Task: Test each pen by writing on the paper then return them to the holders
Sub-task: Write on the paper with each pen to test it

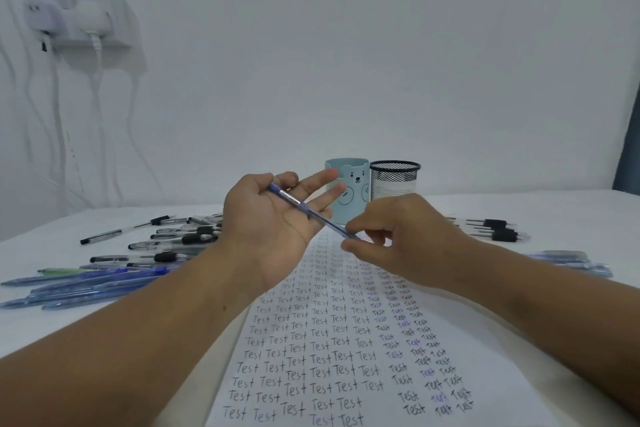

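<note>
On the far left of the table (554, 208), black pens (166, 246) and blue pens (86, 288) are lying loose in a spread. The left hand (270, 222) is hovering palm up with its fingers straightened, and a blue pen (304, 210) is lying across them rather than being gripped. The right hand (391, 236) is pinching that pen's lower end between thumb and fingertips, above the top of the paper (332, 357) already filled with rows of "Test". Behind the hands, the bear holder (353, 191) and the mesh holder (394, 180) are standing side by side, and more pens (491, 229) are lying on the right. Whether a cap is coming off is unclear. With only an end pinch, the pen is likely to swing or drop onto the sheet, smudging fresh ink or rolling into the untested pens.
</note>
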A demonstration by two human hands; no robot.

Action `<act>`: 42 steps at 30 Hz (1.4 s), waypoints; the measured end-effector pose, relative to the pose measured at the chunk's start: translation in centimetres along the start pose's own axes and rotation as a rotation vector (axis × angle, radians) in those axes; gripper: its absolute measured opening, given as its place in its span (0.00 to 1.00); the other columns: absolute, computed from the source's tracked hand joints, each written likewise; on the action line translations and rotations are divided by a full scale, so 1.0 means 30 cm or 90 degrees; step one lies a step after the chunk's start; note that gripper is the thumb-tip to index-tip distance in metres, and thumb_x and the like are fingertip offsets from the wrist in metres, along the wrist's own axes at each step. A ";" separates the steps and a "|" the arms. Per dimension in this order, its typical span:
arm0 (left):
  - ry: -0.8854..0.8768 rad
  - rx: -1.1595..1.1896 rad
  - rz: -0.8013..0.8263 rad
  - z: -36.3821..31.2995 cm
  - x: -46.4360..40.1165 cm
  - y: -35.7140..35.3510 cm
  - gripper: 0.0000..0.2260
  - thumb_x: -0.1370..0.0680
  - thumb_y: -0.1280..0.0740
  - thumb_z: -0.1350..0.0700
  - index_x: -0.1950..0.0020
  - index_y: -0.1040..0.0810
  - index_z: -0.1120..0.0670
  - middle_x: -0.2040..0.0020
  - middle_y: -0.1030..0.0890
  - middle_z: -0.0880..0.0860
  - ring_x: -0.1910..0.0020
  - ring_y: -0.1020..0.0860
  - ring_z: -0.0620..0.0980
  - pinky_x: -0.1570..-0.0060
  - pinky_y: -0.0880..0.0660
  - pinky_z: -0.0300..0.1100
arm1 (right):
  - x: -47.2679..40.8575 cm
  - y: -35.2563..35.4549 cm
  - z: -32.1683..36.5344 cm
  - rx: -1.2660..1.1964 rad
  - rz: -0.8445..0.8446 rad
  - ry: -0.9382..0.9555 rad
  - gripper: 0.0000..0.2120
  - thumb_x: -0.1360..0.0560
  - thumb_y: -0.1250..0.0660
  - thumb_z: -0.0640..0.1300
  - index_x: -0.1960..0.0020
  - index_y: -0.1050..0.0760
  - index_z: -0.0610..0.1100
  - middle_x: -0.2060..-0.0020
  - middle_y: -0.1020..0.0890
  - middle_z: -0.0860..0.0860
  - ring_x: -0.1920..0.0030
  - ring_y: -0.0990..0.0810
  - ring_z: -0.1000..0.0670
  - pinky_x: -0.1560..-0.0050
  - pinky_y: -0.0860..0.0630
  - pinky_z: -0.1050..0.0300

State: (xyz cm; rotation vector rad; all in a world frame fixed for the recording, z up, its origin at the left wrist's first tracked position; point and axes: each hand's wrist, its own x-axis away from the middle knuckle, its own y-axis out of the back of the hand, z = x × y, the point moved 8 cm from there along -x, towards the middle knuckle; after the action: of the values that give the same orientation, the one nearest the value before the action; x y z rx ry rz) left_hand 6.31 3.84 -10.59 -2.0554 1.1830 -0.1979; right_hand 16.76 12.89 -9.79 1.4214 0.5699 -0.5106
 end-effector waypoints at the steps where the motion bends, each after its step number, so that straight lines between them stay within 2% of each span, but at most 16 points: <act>1: 0.005 -0.037 0.003 0.005 -0.004 0.001 0.11 0.17 0.48 0.53 0.56 0.32 0.55 0.44 0.15 0.63 0.39 0.20 0.66 0.33 0.30 0.60 | -0.002 -0.002 -0.014 0.014 0.010 -0.015 0.12 0.24 0.32 0.54 0.57 0.17 0.47 0.71 0.23 0.53 0.70 0.28 0.53 0.67 0.28 0.54; 2: 0.005 -0.096 -0.005 0.006 -0.012 0.016 0.10 0.17 0.47 0.53 0.53 0.30 0.55 0.42 0.16 0.61 0.36 0.21 0.64 0.30 0.32 0.58 | -0.003 -0.001 -0.033 0.019 0.018 -0.044 0.10 0.23 0.31 0.51 0.58 0.17 0.46 0.71 0.22 0.53 0.70 0.27 0.53 0.67 0.27 0.55; 4: -0.018 -0.337 -0.030 0.000 -0.023 0.049 0.08 0.16 0.43 0.49 0.46 0.27 0.51 0.40 0.16 0.54 0.34 0.23 0.55 0.26 0.35 0.55 | 0.006 0.009 -0.101 -0.005 0.013 -0.144 0.07 0.24 0.29 0.47 0.60 0.18 0.48 0.71 0.21 0.55 0.72 0.27 0.55 0.68 0.27 0.60; 6: -0.051 -0.646 -0.012 -0.005 -0.012 0.058 0.05 0.18 0.36 0.46 0.42 0.26 0.42 0.40 0.19 0.44 0.38 0.23 0.47 0.33 0.29 0.49 | 0.032 0.026 -0.180 -0.080 -0.031 -0.274 0.07 0.26 0.29 0.44 0.63 0.20 0.47 0.72 0.20 0.54 0.74 0.27 0.58 0.69 0.28 0.61; 8: -0.055 -0.872 0.075 0.022 0.007 0.046 0.05 0.19 0.32 0.47 0.45 0.24 0.38 0.41 0.23 0.36 0.45 0.25 0.36 0.42 0.27 0.41 | 0.067 0.011 -0.244 -0.245 -0.052 -0.412 0.06 0.26 0.31 0.42 0.61 0.19 0.43 0.70 0.17 0.50 0.74 0.24 0.56 0.73 0.27 0.60; 11: 0.016 -1.012 0.161 0.076 0.019 0.054 0.04 0.22 0.29 0.46 0.47 0.20 0.37 0.40 0.26 0.32 0.46 0.27 0.33 0.49 0.31 0.33 | 0.095 -0.035 -0.287 -0.403 -0.057 -0.543 0.11 0.23 0.31 0.44 0.60 0.19 0.37 0.70 0.18 0.44 0.73 0.25 0.50 0.74 0.30 0.61; 13: 0.039 -1.083 0.190 0.094 0.014 0.058 0.06 0.23 0.29 0.43 0.47 0.19 0.37 0.40 0.25 0.34 0.44 0.28 0.34 0.44 0.32 0.37 | 0.091 -0.050 -0.298 -0.416 -0.050 -0.570 0.14 0.21 0.32 0.47 0.59 0.21 0.37 0.70 0.18 0.43 0.74 0.27 0.49 0.75 0.31 0.62; 15: 0.056 -1.122 0.198 0.100 0.005 0.064 0.07 0.23 0.30 0.41 0.45 0.20 0.37 0.39 0.26 0.34 0.40 0.29 0.35 0.37 0.34 0.40 | 0.085 -0.058 -0.302 -0.417 -0.043 -0.575 0.13 0.21 0.31 0.47 0.61 0.24 0.40 0.69 0.17 0.42 0.75 0.27 0.50 0.75 0.32 0.62; 18: 0.066 -1.128 0.199 0.100 -0.002 0.073 0.08 0.24 0.30 0.40 0.45 0.20 0.35 0.37 0.26 0.34 0.37 0.30 0.35 0.33 0.34 0.42 | 0.087 -0.053 -0.305 -0.360 -0.031 -0.561 0.14 0.26 0.25 0.46 0.64 0.26 0.43 0.71 0.18 0.44 0.77 0.27 0.54 0.76 0.31 0.65; 21: 0.066 -1.136 0.202 0.100 -0.004 0.072 0.08 0.23 0.30 0.40 0.44 0.20 0.36 0.38 0.26 0.33 0.37 0.30 0.34 0.34 0.34 0.40 | 0.080 -0.042 -0.300 -0.247 -0.018 -0.523 0.16 0.28 0.26 0.45 0.70 0.29 0.45 0.76 0.21 0.49 0.76 0.28 0.53 0.71 0.30 0.64; 24: 0.062 -1.140 0.201 0.098 -0.003 0.071 0.09 0.23 0.30 0.41 0.44 0.20 0.37 0.38 0.26 0.33 0.37 0.30 0.35 0.35 0.34 0.39 | 0.076 -0.048 -0.304 -0.233 -0.006 -0.523 0.15 0.29 0.30 0.42 0.72 0.30 0.46 0.76 0.21 0.49 0.73 0.28 0.51 0.66 0.30 0.59; 28: 0.065 -1.149 0.203 0.100 -0.002 0.074 0.09 0.22 0.31 0.41 0.42 0.21 0.37 0.36 0.27 0.34 0.36 0.30 0.36 0.34 0.35 0.39 | 0.076 -0.054 -0.305 -0.226 0.008 -0.521 0.16 0.29 0.31 0.40 0.71 0.32 0.46 0.78 0.23 0.50 0.71 0.26 0.51 0.64 0.29 0.58; 38: 0.071 -1.156 0.209 0.102 0.000 0.073 0.09 0.22 0.31 0.41 0.42 0.22 0.36 0.36 0.28 0.33 0.35 0.31 0.37 0.32 0.36 0.39 | 0.071 -0.063 -0.306 -0.222 0.023 -0.512 0.16 0.29 0.31 0.40 0.71 0.34 0.45 0.78 0.24 0.50 0.72 0.27 0.52 0.68 0.32 0.61; 42: 0.074 -1.150 0.209 0.101 0.002 0.076 0.09 0.22 0.31 0.41 0.42 0.22 0.36 0.37 0.28 0.33 0.37 0.31 0.37 0.33 0.35 0.40 | 0.072 -0.069 -0.316 -0.236 0.027 -0.517 0.17 0.29 0.31 0.39 0.71 0.35 0.46 0.79 0.27 0.51 0.70 0.25 0.49 0.69 0.33 0.60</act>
State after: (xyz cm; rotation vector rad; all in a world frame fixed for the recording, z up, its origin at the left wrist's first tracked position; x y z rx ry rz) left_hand 6.20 4.73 -14.29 -3.1008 2.0705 1.4310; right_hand 16.50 22.18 -13.33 0.7716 -0.0289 -0.8362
